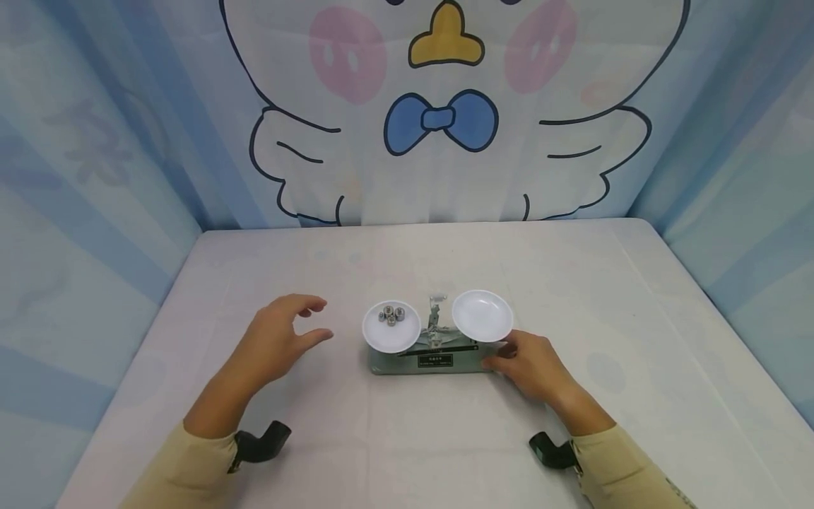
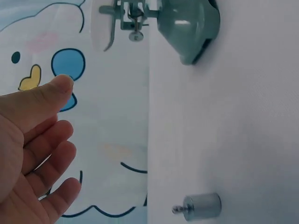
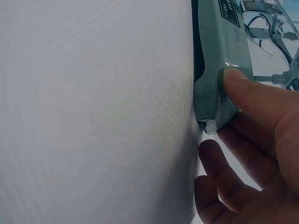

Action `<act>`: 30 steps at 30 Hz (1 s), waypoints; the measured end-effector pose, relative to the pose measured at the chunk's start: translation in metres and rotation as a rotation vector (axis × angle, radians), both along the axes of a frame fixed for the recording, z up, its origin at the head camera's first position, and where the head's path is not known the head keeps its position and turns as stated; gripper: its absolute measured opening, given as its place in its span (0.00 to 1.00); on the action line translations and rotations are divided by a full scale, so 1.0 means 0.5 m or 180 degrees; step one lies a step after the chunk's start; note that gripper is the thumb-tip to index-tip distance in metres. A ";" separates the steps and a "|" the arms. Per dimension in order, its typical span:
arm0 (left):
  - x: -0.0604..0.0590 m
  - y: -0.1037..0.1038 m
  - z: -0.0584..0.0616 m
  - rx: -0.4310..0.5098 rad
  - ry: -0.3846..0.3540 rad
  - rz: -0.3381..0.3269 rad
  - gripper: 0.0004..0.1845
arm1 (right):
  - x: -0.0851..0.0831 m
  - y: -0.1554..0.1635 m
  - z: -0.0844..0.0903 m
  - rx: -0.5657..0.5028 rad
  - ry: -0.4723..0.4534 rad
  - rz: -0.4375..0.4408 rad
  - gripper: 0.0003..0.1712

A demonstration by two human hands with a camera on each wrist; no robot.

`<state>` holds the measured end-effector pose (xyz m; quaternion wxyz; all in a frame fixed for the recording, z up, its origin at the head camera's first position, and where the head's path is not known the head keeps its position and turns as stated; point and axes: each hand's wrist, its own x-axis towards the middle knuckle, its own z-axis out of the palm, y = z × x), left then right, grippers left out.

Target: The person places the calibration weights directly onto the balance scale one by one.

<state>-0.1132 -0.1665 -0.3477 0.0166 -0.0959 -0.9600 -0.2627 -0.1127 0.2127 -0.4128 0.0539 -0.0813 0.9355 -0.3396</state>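
A green balance scale (image 1: 407,364) stands on the table, its left white pan (image 1: 390,341) lower than the right one (image 1: 482,316). Several small metal weights (image 1: 391,314) sit in the left pan. At the scale's right end, my right hand (image 1: 531,364) pinches the green base (image 3: 229,51) with the thumb in front and fingers behind. My left hand (image 1: 280,336) hovers left of the scale, thumb and fingers apart and loosely bent, holding nothing. In the left wrist view a larger metal weight (image 2: 203,206) with a knob stands on the table; I cannot make it out in the head view.
A pale cloth covers the table (image 1: 381,438). Behind it hangs a curtain (image 1: 439,177) with a cartoon figure and a blue bow. Blue and white curtains (image 1: 83,233) also close off both sides. A black wrist device (image 1: 261,444) sits at each sleeve.
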 end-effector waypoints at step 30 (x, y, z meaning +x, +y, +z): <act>-0.001 -0.089 -0.132 -0.0054 -0.0413 0.0094 0.13 | -0.003 -0.018 0.003 -0.0021 0.0131 0.0106 0.25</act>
